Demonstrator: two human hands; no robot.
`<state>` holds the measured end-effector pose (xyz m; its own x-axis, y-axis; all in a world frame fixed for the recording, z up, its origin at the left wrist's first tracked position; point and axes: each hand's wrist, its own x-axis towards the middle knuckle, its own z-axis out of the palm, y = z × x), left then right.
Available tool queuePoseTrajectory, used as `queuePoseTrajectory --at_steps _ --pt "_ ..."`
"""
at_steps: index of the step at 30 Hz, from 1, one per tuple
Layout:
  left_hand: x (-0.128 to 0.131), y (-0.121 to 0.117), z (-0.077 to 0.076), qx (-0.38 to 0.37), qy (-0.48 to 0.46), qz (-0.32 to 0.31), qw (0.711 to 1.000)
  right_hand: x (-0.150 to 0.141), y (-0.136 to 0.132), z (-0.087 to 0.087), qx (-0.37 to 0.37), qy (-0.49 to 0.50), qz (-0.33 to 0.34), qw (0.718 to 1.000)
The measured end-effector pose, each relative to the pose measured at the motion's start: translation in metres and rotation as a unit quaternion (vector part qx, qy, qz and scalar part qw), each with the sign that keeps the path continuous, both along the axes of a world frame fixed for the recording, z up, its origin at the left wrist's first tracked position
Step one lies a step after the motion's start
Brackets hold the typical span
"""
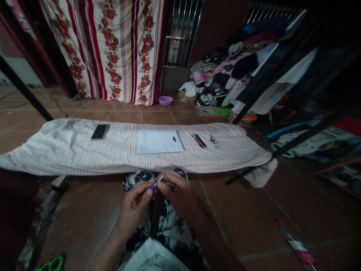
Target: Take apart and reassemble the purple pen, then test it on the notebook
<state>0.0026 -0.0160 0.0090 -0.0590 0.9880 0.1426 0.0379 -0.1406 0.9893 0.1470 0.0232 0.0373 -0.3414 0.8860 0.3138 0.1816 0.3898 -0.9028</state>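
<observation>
My left hand (137, 197) is clamped on the purple end of a slim purple-and-white piece (153, 186) and my right hand (176, 186) pinches its pale shaft, the piece lying just short of the striped cloth (84, 158). With fingertips alone bearing on so slight a part, I judge that a twist or uneven pull could slip it loose, down between my legs (173, 222) to the tiled floor (225, 203). Well ahead of the grip stands a purple basin (165, 100), contents not discernible; farther right, white fabric (191, 89) tops a cardboard box (187, 99).
</observation>
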Motion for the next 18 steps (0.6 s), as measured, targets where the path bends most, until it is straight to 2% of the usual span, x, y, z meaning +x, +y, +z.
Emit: queuePoseTrajectory --at_steps 9,18 --pt "-0.001 -0.001 -0.015 -0.021 0.005 0.019 1.0 0.001 -0.005 -0.005 0.003 -0.016 -0.019 1.0" --pt "0.001 -0.001 -0.016 -0.041 -0.008 0.034 0.999 0.002 -0.007 -0.008 0.007 -0.011 -0.058 0.998"
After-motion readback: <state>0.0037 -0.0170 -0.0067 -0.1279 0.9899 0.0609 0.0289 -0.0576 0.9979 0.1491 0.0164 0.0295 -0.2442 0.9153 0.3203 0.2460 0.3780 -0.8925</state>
